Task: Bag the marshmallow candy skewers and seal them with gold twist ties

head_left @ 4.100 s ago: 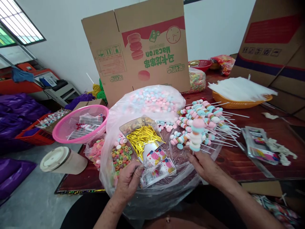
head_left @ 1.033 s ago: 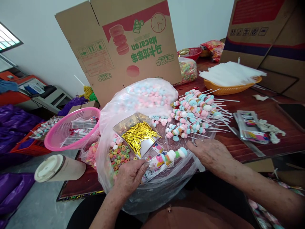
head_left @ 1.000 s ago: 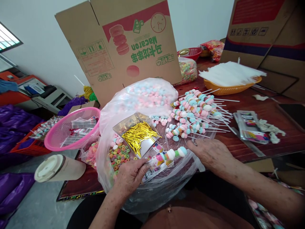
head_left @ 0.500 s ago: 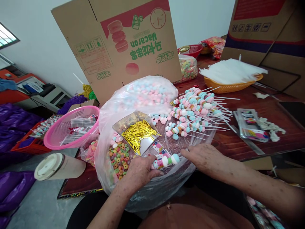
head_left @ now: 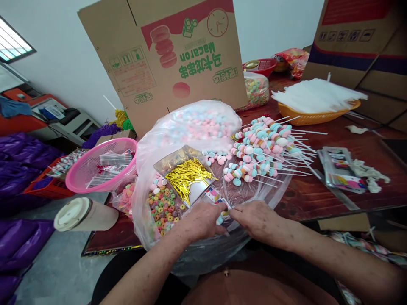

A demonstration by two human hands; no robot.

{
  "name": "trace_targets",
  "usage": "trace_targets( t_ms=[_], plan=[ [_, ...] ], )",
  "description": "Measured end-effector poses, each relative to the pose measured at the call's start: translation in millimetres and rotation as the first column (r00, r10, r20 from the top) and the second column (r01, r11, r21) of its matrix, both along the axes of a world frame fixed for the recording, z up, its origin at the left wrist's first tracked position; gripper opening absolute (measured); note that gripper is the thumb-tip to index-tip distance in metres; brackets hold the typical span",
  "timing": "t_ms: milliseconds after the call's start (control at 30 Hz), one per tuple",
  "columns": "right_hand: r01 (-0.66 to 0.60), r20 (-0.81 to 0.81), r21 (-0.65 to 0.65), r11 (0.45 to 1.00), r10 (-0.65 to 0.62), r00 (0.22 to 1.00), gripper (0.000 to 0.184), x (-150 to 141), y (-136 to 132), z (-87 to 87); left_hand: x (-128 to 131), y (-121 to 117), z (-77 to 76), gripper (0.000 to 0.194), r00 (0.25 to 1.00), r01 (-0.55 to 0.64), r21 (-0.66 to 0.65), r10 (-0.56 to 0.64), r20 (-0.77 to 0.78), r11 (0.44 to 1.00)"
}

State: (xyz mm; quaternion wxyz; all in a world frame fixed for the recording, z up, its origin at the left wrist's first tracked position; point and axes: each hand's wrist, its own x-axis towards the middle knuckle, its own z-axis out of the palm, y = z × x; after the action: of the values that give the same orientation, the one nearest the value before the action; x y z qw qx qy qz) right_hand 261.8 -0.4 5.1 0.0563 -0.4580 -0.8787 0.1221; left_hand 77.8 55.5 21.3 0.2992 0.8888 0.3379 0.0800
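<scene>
My left hand [head_left: 199,221] and my right hand [head_left: 254,218] meet over the near edge of a clear plastic sheet [head_left: 178,140], fingers curled. Between them they hold one candy skewer in a small printed bag [head_left: 221,217]; only a sliver of it shows. Just beyond lie more printed bags [head_left: 212,195] and an open clear box of gold twist ties [head_left: 187,176]. A pile of finished marshmallow skewers [head_left: 262,148] lies to the right, loose ring candies [head_left: 163,205] to the left.
A pink basket [head_left: 104,163] with packets and a lidded cup [head_left: 84,214] sit at left. Behind stand a "Macaron" cardboard box [head_left: 178,55] and a bag of pastel candies [head_left: 197,125]. An orange tray of white sticks [head_left: 318,103] and flat bags [head_left: 341,171] lie right.
Over the last second my right hand pushed the candy skewer leftward into the bag held by my left hand. Both hands have come together near the table's front edge.
</scene>
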Motion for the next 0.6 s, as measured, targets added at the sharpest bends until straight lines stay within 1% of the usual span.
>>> trace_targets(
  t_ms=[33,67,100,133,167,200,233,267,300,333,367,400,433,467,500,533,567,600],
  plan=[
    [0.031,-0.027,-0.039,0.999,-0.032,0.999,0.017,-3,0,-4.1,-1,0,3.2,0.046,0.997,-0.012,-0.031,0.014,0.076,0.999],
    [0.062,-0.069,-0.075,0.995,-0.068,0.995,0.016,-4,1,-7.3,-3,-1,8.0,0.045,0.983,-0.058,-0.059,0.068,0.173,0.997],
    [0.091,-0.129,-0.111,0.99,-0.105,0.986,0.016,-4,1,-9.5,-9,-1,13.6,0.043,0.941,-0.158,-0.078,0.174,0.289,0.984],
    [0.116,-0.202,-0.149,0.982,-0.145,0.969,0.018,-3,2,-10.5,-16,0,19.3,0.041,0.846,-0.313,-0.096,0.323,0.424,0.945],
    [0.133,-0.282,-0.19,0.973,-0.183,0.942,0.022,-3,2,-10.4,-24,0,24.2,0.038,0.669,-0.502,-0.138,0.484,0.564,0.854],
    [0.136,-0.361,-0.233,0.963,-0.216,0.907,0.026,-2,3,-9.5,-32,1,27.7,0.036,0.42,-0.659,-0.233,0.606,0.675,0.715],
    [0.124,-0.434,-0.277,0.953,-0.24,0.868,0.029,-3,3,-7.9,-39,1,29.5,0.033,0.165,-0.722,-0.383,0.682,0.713,0.576],
    [0.097,-0.495,-0.323,0.942,-0.255,0.831,0.031,-5,2,-6.0,-44,2,29.8,0.032,-0.041,-0.685,-0.556,0.737,0.675,0.471],
    [0.061,-0.542,-0.367,0.928,-0.266,0.797,0.032,-9,1,-4.0,-47,2,28.9,0.032,-0.156,-0.562,-0.718,0.801,0.578,0.409],
    [0.014,-0.578,-0.408,0.913,-0.27,0.77,0.032,-15,0,-2.1,-48,2,27.6,0.032,-0.179,-0.396,-0.842,0.868,0.463,0.368],
    [-0.035,-0.605,-0.447,0.894,-0.273,0.748,0.032,-21,-2,-0.3,-47,2,26.3,0.033,-0.148,-0.236,-0.912,0.916,0.374,0.334],
    [-0.082,-0.624,-0.488,0.869,-0.281,0.729,0.032,-28,-4,1.3,-45,3,25.5,0.034,-0.118,-0.115,-0.941,0.936,0.331,0.318],
    [-0.123,-0.638,-0.533,0.837,-0.302,0.709,0.033,-35,-6,2.6,-41,4,25.2,0.034,-0.107,-0.037,-0.945,0.939,0.327,0.325],
    [-0.153,-0.645,-0.581,0.799,-0.337,0.686,0.034,-41,-8,3.5,-38,4,25.5,0.031,-0.113,0.0,-0.939,0.933,0.341,0.343],
    [-0.174,-0.646,-0.628,0.758,-0.384,0.659,0.035,-47,-10,4.1,-34,5,25.9,0.028,-0.121,0.012,-0.935,0.929,0.35,0.354],
    [-0.187,-0.644,-0.669,0.72,-0.435,0.629,0.036,-52,-11,4.1,-30,5,26.0,0.024,-0.116,0.02,-0.935,0.929,0.351,0.355],
    [-0.194,-0.64,-0.699,0.688,-0.481,0.599,0.037,-56,-11,3.8,-25,3,25.6,0.023,-0.097,0.032,-0.939,0.936,0.339,0.343],
    [-0.194,-0.636,-0.717,0.669,-0.515,0.574,0.038,-60,-11,3.0,-21,1,24.4,0.023,-0.072,0.046,-0.944,0.944,0.322,0.326]
  ],
)
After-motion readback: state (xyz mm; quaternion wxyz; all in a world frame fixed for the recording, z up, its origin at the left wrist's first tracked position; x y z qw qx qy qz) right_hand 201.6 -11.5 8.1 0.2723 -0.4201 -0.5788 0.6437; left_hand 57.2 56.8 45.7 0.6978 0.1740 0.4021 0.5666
